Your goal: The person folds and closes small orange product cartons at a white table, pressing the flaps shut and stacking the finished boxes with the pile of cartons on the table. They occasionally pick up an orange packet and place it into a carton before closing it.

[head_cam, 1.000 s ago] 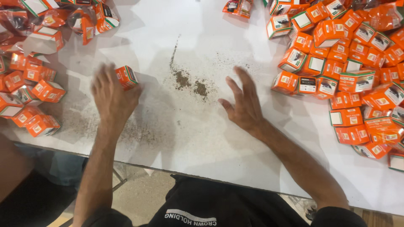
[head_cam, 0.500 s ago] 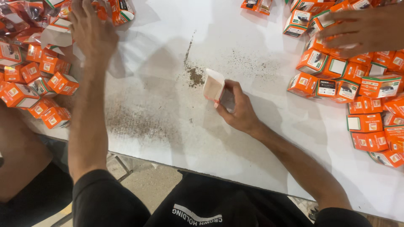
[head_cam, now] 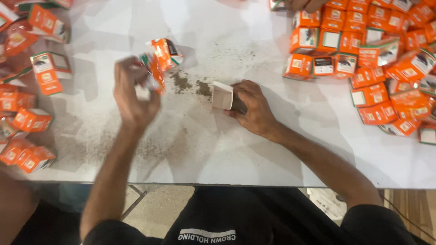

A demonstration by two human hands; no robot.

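My left hand (head_cam: 133, 93) is raised over the white table (head_cam: 218, 145), closed on a blurred orange carton (head_cam: 153, 72); a second orange carton (head_cam: 167, 53) sits just beyond it, and I cannot tell whether the hand holds that one too. My right hand (head_cam: 253, 108) rests on the table, gripping a small pale open box (head_cam: 223, 95) held on its side. Two small heaps of dark powder (head_cam: 190, 84) lie between my hands, right beside the open box.
Orange cartons are piled at the right (head_cam: 377, 63) and along the left edge (head_cam: 27, 90). Another person's hand (head_cam: 304, 4) shows at the top edge. Dark dust is smeared over the table's front part (head_cam: 150, 145).
My left hand has come back from the left pile to the middle, now carrying orange cartons. My right hand still holds the pale box by the powder.
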